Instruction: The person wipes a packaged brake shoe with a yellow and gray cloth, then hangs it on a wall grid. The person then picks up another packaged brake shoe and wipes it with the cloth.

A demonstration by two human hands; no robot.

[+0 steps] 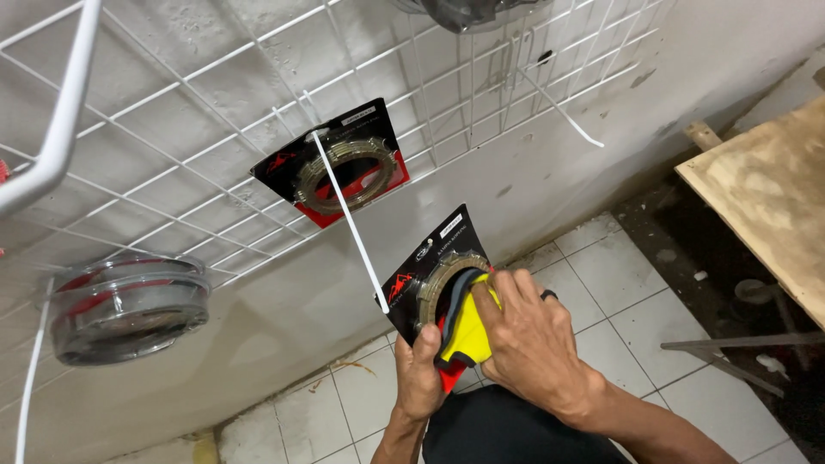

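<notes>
Left hand [419,371] clamped from below on a carded ring pack [432,275], grip pinching the black-and-red card's lower edge, while right hand [528,339] presses a yellow cloth [468,331] against the pack's clear front — fingers curled shut over the fabric. Held low before a pale wall, above the white tiled floor [601,283], with open room to the right up to a plywood tabletop [773,198]. Two carded ring packs counted — the second pack [335,172] hung on the white wire grid [172,129] — plus one clear round case [129,305] at left.
</notes>
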